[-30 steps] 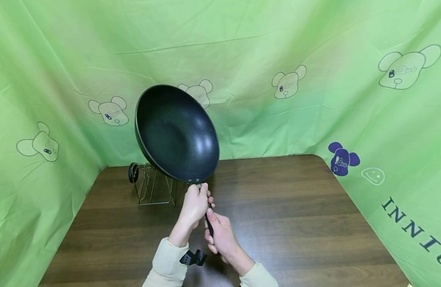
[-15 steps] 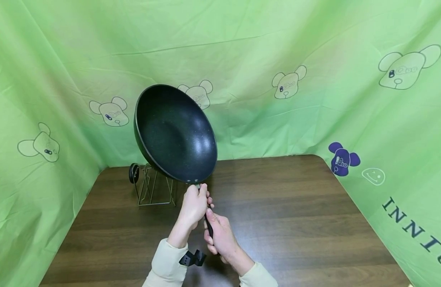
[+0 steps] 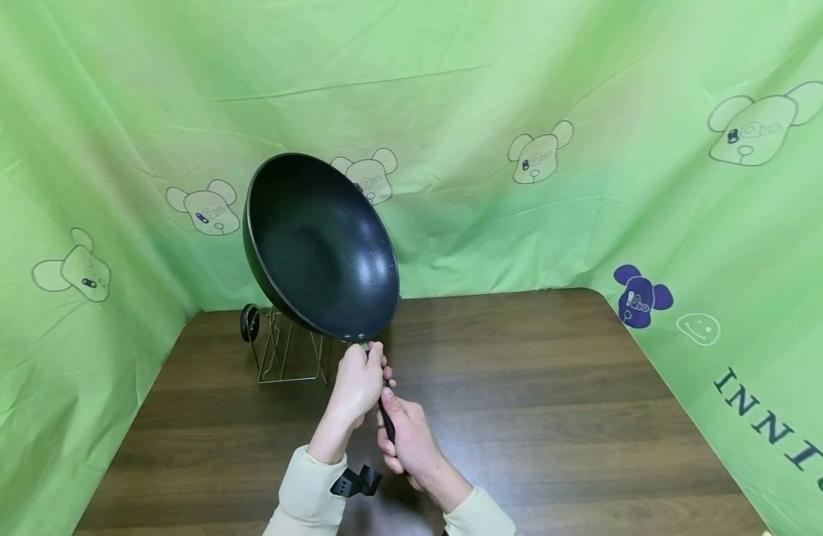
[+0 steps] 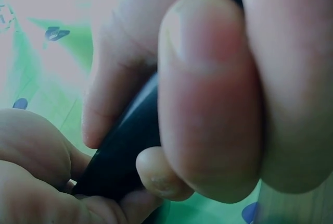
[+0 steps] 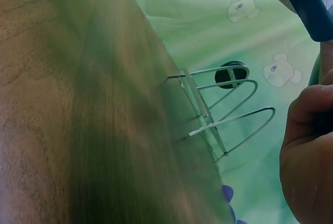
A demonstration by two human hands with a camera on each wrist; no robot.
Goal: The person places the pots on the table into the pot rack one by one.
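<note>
A deep black frying pan (image 3: pixel 318 246) is held up and tilted above the table, its hollow inner side facing me. Near the pan's rim, my left hand (image 3: pixel 358 383) grips the upper part of the black handle (image 3: pixel 388 420). Lower down, the right hand (image 3: pixel 411 439) wraps round the same handle, thumb along its top. In the left wrist view, curled fingers (image 4: pixel 208 99) surround the dark handle (image 4: pixel 125 146). The right wrist view shows only part of the right hand (image 5: pixel 312 156) at its edge.
Behind and below the pan stands a wire rack (image 3: pixel 291 365) with a round black disc (image 3: pixel 249 323) at its left end; the pan hides its top. The brown wooden table (image 3: pixel 552 402) meets a green printed cloth (image 3: pixel 465 112) at the back and sides.
The pan and both hands have shifted slightly to the left, and the pan's top edge sits a little higher. Both hands keep their hold; the rack has not moved.
</note>
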